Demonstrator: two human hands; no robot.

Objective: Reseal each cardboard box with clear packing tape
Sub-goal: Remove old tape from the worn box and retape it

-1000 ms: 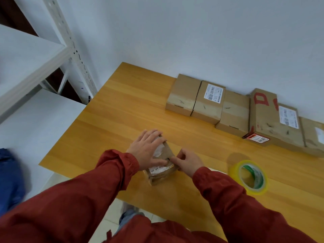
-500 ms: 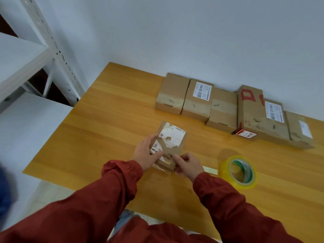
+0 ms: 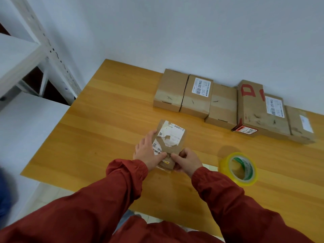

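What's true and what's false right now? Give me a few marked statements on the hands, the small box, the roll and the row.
1. The left hand and right hand both hold the small box. True.
2. The roll is in the right hand. False: it lies on the table, right of that hand, untouched.
3. The small box's label is torn. True.
4. The row by the wall is stacked two high. False: those boxes sit side by side.
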